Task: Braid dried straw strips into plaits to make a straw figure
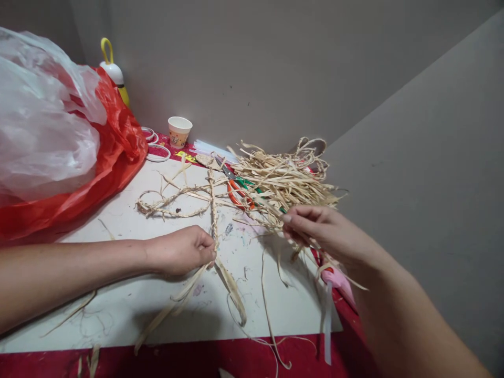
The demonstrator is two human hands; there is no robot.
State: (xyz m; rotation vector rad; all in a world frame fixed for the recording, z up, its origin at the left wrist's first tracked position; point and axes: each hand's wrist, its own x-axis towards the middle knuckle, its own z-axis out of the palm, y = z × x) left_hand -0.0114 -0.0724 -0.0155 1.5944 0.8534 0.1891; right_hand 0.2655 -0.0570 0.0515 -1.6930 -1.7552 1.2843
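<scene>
One braided straw cord (213,202) is pinched in the left hand (183,251). The right hand (325,231) grips flat, dry strips from one loose straw pile (285,181). One paper cup (179,131) stands on the bench (118,310).

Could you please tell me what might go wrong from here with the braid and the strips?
The left hand only pinches the braided cord at its unfinished end, so the plait could loosen if the grip slips. The right hand grips into the tangled pile of dried strips, and might drag out several or snag the orange-handled scissors.
</scene>
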